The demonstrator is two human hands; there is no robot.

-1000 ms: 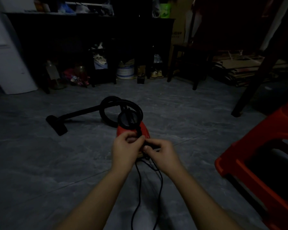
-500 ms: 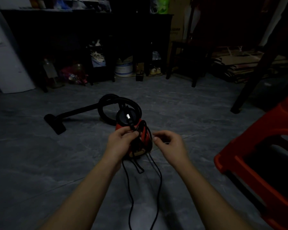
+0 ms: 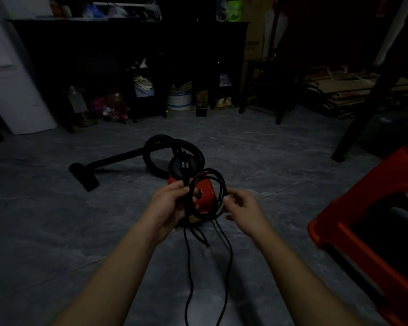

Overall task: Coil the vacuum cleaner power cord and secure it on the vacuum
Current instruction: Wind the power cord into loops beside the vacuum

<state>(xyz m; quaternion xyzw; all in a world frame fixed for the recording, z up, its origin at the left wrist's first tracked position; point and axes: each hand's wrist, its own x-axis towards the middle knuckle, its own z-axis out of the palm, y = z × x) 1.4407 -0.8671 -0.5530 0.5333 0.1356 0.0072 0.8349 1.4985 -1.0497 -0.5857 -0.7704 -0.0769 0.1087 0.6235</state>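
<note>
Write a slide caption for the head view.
Coiled power cord gripped by left hand, pinched by right hand, near red vacuum.

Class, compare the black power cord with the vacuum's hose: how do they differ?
The power cord is thin; the hose is thick. The power cord is held up in loops by the left hand; the hose lies curled on the floor by the vacuum. Both are black.

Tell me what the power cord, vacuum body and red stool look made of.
The power cord: black, matte rubbery or plastic sheath, since it bends into limp loops. The vacuum body: red moulded plastic, probably; smooth with a faint sheen. The red stool: likely moulded plastic, with one-piece legs.
</note>
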